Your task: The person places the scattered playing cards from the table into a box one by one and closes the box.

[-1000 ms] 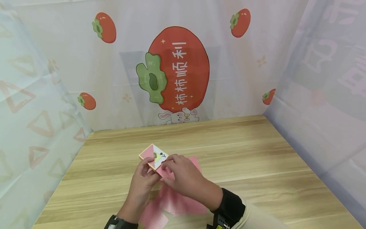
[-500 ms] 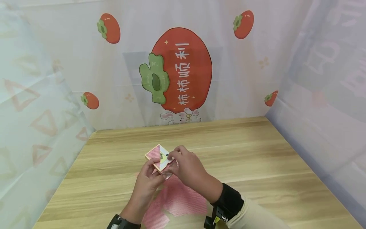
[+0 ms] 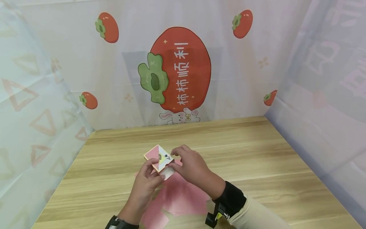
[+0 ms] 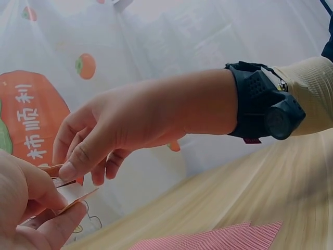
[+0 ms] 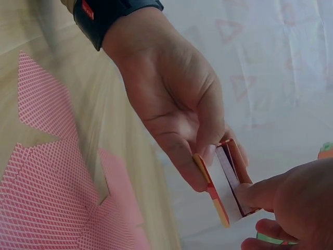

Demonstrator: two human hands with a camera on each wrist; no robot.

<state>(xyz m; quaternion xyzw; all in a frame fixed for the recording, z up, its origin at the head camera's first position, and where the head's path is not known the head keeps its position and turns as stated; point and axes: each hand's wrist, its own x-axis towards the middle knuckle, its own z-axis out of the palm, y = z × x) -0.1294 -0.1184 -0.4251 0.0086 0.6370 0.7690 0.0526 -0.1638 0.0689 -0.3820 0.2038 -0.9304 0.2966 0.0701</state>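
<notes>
My left hand (image 3: 145, 179) grips a small playing-card box (image 3: 154, 154), tilted above the table, with an ace and a red checked pattern on its upper face. The box's end flap (image 3: 168, 173) stands open, its white inside showing, near the left fingertips. At that open end is my right hand (image 3: 193, 168), its thumb at the opening and its index finger bent just off the box's corner. Pale edges (image 5: 229, 172) show inside the box in the right wrist view. Under the hands, red-checked playing cards (image 3: 183, 197) lie spread face down and overlapping.
The wooden table (image 3: 243, 152) reaches back to a white cloth (image 3: 237, 70) printed with persimmons. More pale cloth hangs along the left and right sides. Each wrist wears a black camera strap (image 3: 230, 198).
The box has shifted slightly right and its flap has swung open, baring the white inside. My right index finger has lifted from the ace corner, while the thumb stays at the opening.
</notes>
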